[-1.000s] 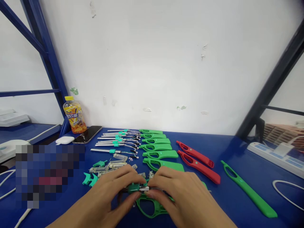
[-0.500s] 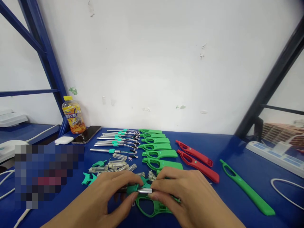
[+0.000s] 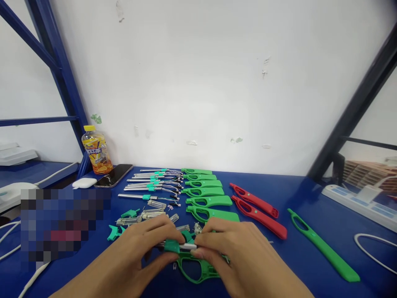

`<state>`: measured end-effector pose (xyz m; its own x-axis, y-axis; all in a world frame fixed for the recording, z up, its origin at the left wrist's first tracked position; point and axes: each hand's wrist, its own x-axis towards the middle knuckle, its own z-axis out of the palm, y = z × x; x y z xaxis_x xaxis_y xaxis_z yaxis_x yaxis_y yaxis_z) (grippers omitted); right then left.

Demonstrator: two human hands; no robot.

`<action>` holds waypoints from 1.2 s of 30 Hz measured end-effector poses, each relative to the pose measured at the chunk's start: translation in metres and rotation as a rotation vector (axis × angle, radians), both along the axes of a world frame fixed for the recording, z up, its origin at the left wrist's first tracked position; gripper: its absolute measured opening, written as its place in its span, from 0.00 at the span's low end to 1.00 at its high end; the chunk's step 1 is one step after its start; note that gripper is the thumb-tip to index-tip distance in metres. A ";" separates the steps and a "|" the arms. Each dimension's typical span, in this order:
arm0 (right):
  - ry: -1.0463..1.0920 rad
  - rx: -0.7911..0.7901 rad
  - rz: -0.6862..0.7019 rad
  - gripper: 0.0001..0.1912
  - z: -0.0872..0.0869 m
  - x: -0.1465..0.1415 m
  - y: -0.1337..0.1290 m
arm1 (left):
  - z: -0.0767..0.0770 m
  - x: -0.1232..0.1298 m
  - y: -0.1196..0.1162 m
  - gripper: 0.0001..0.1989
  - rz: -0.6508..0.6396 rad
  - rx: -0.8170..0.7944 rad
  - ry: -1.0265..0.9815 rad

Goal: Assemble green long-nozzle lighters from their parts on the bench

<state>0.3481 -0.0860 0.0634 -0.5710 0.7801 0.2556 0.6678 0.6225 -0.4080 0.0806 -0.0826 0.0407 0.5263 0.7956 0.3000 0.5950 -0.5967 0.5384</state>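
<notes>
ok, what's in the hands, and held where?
One silver tube: left hand grips it at the teal collar, right hand pinches the silver section beside that.

a yellow-capped bottle [image 3: 98, 154] stands upright near the white, patchily marked wall [image 3: 198, 82]. just beside it lie a dark phone [image 3: 114, 176] and a small rounded white object [image 3: 84, 183]. far right sits a white power strip [image 3: 349, 198].

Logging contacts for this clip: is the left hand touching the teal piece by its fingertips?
Touching. The head view shows the left hand pinching the teal piece, fingers over its upper edge and thumb below.
</notes>
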 end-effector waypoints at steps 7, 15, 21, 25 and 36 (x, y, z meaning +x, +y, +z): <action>-0.086 -0.026 -0.021 0.11 0.004 -0.004 0.000 | 0.000 0.001 -0.003 0.13 0.008 0.085 0.012; -0.075 -0.022 -0.032 0.10 -0.001 -0.009 0.001 | -0.008 -0.003 -0.002 0.08 -0.020 -0.048 0.032; -0.006 0.047 -0.123 0.10 -0.005 0.003 -0.001 | -0.017 -0.013 0.000 0.08 0.058 -0.086 0.119; -0.012 0.065 -0.206 0.09 -0.002 0.021 0.000 | -0.017 -0.015 0.001 0.08 0.064 -0.112 0.135; -0.277 -0.378 -0.356 0.11 0.006 0.019 0.002 | -0.018 -0.013 0.003 0.09 0.059 -0.159 0.163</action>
